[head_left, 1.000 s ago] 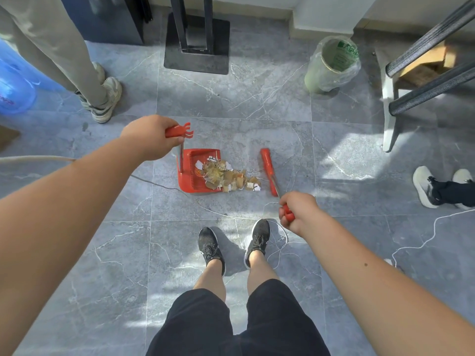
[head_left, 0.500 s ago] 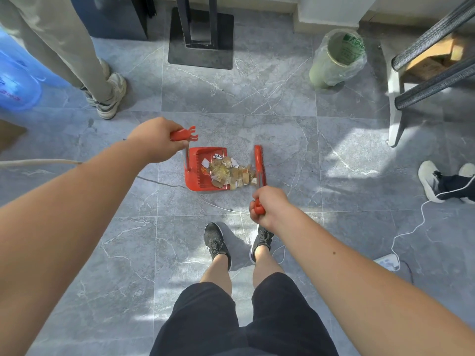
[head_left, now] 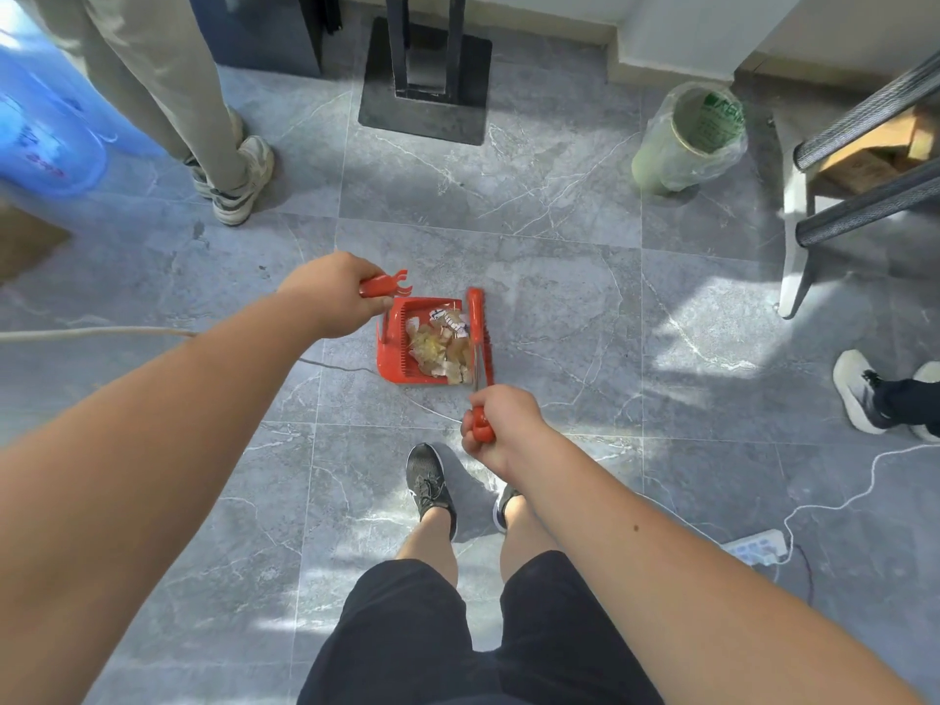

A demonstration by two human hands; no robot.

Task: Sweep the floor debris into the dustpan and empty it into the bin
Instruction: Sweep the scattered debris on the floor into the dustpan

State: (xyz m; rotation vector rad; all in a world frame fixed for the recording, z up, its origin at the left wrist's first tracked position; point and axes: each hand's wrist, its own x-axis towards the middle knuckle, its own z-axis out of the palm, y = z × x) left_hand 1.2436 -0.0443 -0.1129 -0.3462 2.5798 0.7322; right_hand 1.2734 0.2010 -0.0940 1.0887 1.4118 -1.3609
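Observation:
A red dustpan [head_left: 394, 356] rests on the grey tile floor just ahead of my feet. Yellowish scraps and bits of paper [head_left: 440, 346] lie piled inside it. My left hand [head_left: 333, 292] is shut on the red grip at the top of the dustpan's long handle. My right hand [head_left: 501, 424] is shut on the red grip of the broom, whose red head [head_left: 480, 333] stands against the open right edge of the dustpan, touching the debris. The bin [head_left: 694, 139], pale green with a clear plastic liner, stands at the far right.
A person in beige trousers and white trainers [head_left: 234, 180] stands at the far left beside a blue water bottle [head_left: 46, 124]. A black stand base [head_left: 424, 86] is straight ahead. A chair [head_left: 859, 160] and another person's feet [head_left: 885, 399] are on the right. Cables and a power strip [head_left: 758, 547] lie near right.
My right hand has swept the broom head leftward from open floor up against the dustpan's edge, pushing the loose scraps inside. The left hand has kept hold of the dustpan handle.

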